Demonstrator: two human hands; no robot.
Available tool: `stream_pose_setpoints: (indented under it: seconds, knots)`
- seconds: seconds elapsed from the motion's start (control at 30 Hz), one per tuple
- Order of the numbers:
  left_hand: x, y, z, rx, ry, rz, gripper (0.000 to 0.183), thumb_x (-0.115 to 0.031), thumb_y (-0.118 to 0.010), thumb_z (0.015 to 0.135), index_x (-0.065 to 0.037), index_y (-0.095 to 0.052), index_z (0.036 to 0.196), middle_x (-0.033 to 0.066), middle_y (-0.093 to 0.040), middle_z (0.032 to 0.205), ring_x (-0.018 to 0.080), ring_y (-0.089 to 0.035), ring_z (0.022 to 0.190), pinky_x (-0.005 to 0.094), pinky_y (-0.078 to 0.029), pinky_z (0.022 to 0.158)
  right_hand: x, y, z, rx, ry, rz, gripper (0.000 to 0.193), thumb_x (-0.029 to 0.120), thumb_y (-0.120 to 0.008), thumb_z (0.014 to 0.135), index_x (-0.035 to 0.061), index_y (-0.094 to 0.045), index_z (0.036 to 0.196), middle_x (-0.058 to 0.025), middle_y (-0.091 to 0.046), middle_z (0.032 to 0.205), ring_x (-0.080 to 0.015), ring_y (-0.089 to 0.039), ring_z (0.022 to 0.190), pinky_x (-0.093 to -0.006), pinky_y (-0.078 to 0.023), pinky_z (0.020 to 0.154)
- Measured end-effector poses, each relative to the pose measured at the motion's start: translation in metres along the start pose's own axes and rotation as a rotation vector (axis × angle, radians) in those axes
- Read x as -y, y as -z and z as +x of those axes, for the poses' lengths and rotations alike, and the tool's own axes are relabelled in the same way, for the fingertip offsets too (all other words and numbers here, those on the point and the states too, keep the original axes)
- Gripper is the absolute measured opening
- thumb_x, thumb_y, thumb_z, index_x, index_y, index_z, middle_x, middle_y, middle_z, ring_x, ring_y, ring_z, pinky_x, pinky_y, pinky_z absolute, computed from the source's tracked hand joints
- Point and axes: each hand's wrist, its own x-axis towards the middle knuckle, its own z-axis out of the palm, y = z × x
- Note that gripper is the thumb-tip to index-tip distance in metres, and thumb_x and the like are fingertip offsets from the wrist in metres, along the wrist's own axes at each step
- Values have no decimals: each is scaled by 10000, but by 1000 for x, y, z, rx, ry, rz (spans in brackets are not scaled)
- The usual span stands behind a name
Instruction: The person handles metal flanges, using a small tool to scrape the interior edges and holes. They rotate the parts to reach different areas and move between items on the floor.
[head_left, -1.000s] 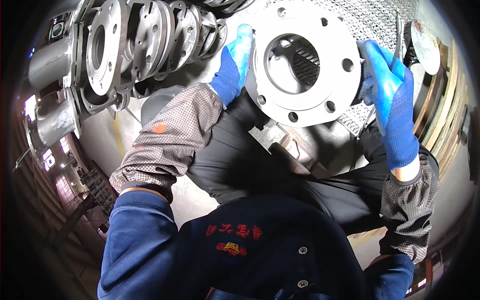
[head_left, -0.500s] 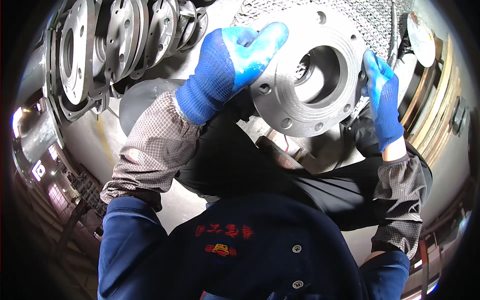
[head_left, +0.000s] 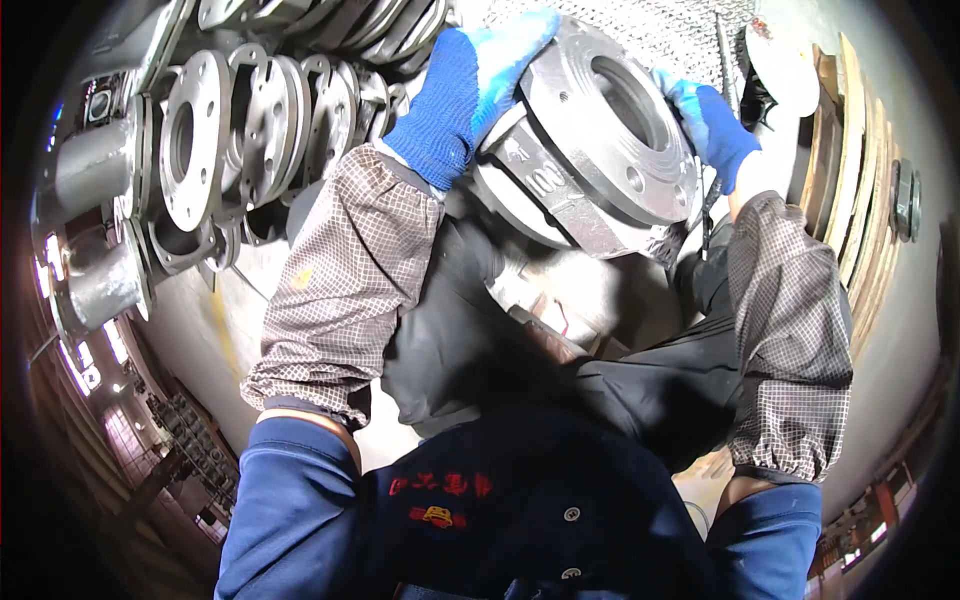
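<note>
A heavy grey flanged metal casting (head_left: pixel 560 185), like a valve body, is held tilted in front of me. Its round front flange, with a large bore and bolt holes, faces up and to the right; raised markings show on its side. My left hand (head_left: pixel 465 95), in a blue coated glove, grips the casting's upper left, its other fingers largely hidden behind. On the opposite side my right hand (head_left: pixel 712 122), gloved the same way, is closed at the flange's right rim, with its fingertips partly hidden.
Several grey flanged castings (head_left: pixel 195 140) stand stacked at the left. Behind the held piece lies a textured, woven-looking surface (head_left: pixel 660 35). Curved wooden boards (head_left: pixel 855 190) and a pale round disc (head_left: pixel 782 65) are at the right. My bent legs (head_left: pixel 480 330) are below.
The casting has tipped, so its bore has turned toward the upper right and its side now shows. My right hand has moved left and up with it; my left hand has shifted slightly upward.
</note>
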Motion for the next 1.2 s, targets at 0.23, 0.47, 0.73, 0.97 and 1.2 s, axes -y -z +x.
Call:
stream_pose_setpoints:
  seconds: [0.23,0.47,0.73,0.97,1.2]
  knots:
    - [21,4,21,102,119,-163,461,-182,-622,824,31,-500,1214,206,-593,1118,303,-597,1028,337,-473,894,-13,2,17,-9,151,-502,385,279,-300,954,11,-569,1014,-258,-589,938,-398,-577,859,-415,-475,739]
    - [9,-2,17,105,439,-513,439,-157,-592,849,32,-487,1230,199,-585,1137,290,-588,1046,323,-464,902,-3,-6,13,-67,6,-415,335,275,-403,922,3,-582,1000,-249,-606,810,-358,-604,769,-388,-467,694]
    - [13,-4,20,121,332,-466,351,-110,-511,888,2,-509,1221,173,-625,1051,240,-621,962,296,-486,847,-8,-13,-1,-213,-206,-12,447,379,-461,900,-46,-601,873,-232,-611,779,-300,-562,663,-373,-428,650]
    - [4,-1,20,149,476,-614,323,-89,-512,883,4,-532,1192,158,-641,1021,220,-636,923,286,-497,824,21,-17,-22,-223,-396,202,554,457,-442,891,-68,-605,962,-206,-623,777,-257,-572,716,-374,-436,707]
    - [-19,-23,-1,-180,195,-540,323,-278,-599,867,28,-659,950,110,-668,719,158,-645,626,274,-507,565,48,-38,-74,-277,-720,530,477,416,-343,947,13,-573,840,-60,-532,610,-155,-501,498,-280,-423,479]
